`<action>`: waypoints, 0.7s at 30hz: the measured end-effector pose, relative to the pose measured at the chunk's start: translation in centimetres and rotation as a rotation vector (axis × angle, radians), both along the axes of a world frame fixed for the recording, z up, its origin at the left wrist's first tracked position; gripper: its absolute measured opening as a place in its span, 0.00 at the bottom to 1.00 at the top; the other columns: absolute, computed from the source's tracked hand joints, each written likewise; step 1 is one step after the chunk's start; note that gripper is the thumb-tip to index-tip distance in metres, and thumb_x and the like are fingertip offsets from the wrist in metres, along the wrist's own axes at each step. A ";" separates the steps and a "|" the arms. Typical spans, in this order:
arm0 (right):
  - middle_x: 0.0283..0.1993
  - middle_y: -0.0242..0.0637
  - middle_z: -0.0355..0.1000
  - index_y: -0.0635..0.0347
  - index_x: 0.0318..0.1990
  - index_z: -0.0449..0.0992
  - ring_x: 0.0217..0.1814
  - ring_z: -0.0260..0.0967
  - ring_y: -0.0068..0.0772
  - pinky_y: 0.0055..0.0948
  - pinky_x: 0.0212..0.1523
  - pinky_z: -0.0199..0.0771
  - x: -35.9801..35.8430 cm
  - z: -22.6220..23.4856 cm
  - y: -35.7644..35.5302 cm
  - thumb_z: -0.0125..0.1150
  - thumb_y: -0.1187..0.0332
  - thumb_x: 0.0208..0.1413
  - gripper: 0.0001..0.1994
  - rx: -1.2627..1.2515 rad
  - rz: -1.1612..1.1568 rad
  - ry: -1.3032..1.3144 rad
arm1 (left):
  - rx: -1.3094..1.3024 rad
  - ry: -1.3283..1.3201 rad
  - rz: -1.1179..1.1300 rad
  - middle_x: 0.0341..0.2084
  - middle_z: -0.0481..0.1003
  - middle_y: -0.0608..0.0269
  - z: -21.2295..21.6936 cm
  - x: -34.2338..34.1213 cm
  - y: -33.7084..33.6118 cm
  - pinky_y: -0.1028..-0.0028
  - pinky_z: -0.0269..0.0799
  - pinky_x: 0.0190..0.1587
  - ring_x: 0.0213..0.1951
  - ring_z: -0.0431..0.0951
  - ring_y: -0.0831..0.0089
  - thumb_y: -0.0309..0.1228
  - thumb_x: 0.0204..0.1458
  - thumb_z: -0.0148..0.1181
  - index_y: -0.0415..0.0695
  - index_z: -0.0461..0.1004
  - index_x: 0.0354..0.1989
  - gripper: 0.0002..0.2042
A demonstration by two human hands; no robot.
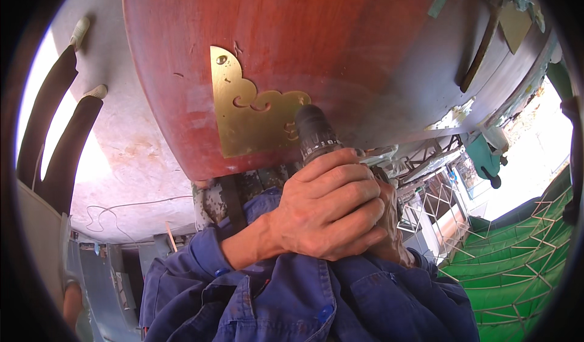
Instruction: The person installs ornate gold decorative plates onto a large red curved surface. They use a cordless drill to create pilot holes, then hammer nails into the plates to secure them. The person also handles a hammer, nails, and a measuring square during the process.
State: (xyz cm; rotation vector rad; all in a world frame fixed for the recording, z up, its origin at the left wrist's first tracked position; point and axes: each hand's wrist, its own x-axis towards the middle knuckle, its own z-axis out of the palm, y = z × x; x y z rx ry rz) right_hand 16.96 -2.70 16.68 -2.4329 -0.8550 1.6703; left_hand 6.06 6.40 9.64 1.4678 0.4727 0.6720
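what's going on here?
A person in a blue jacket holds a power drill with both hands, the left hand wrapped over the top and the right hand mostly hidden behind it. The drill's tip is pressed against a brass corner plate on a reddish wooden panel. One screw already sits in the plate's upper corner.

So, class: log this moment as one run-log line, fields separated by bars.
left hand wraps drill | right hand behind, mostly hidden | power drill chuck on brass corner plate | plate on red-brown wooden panel
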 end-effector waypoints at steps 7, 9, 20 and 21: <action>0.29 0.40 0.75 0.59 0.48 0.72 0.28 0.77 0.46 0.40 0.28 0.78 0.0 -0.3 -0.4 0.65 0.58 0.53 0.19 -0.001 -0.022 -0.001 | 0.000 0.001 -0.004 0.34 0.79 0.57 -0.1 0.0 0.1 0.55 0.75 0.50 0.39 0.81 0.59 0.42 0.53 0.62 0.42 0.79 0.34 0.14; 0.29 0.40 0.75 0.59 0.47 0.72 0.28 0.77 0.46 0.40 0.27 0.77 0.1 -0.3 -0.7 0.64 0.58 0.55 0.18 -0.005 -0.021 0.003 | -0.003 0.004 0.000 0.35 0.79 0.57 -0.2 0.1 0.2 0.55 0.75 0.50 0.39 0.81 0.59 0.42 0.52 0.63 0.42 0.79 0.35 0.14; 0.29 0.41 0.75 0.60 0.45 0.73 0.27 0.77 0.45 0.40 0.27 0.77 0.3 -0.3 0.6 0.65 0.59 0.53 0.17 0.032 -0.037 -0.010 | -0.007 -0.001 0.004 0.35 0.79 0.57 -0.5 -0.1 0.1 0.55 0.75 0.50 0.40 0.81 0.59 0.42 0.53 0.62 0.41 0.79 0.35 0.15; 0.30 0.40 0.75 0.60 0.46 0.73 0.27 0.77 0.45 0.40 0.27 0.77 0.3 -0.3 0.6 0.65 0.59 0.52 0.18 0.037 -0.033 -0.012 | -0.005 -0.001 0.002 0.35 0.79 0.57 -0.6 -0.1 0.1 0.55 0.75 0.50 0.40 0.81 0.59 0.43 0.53 0.62 0.41 0.79 0.35 0.15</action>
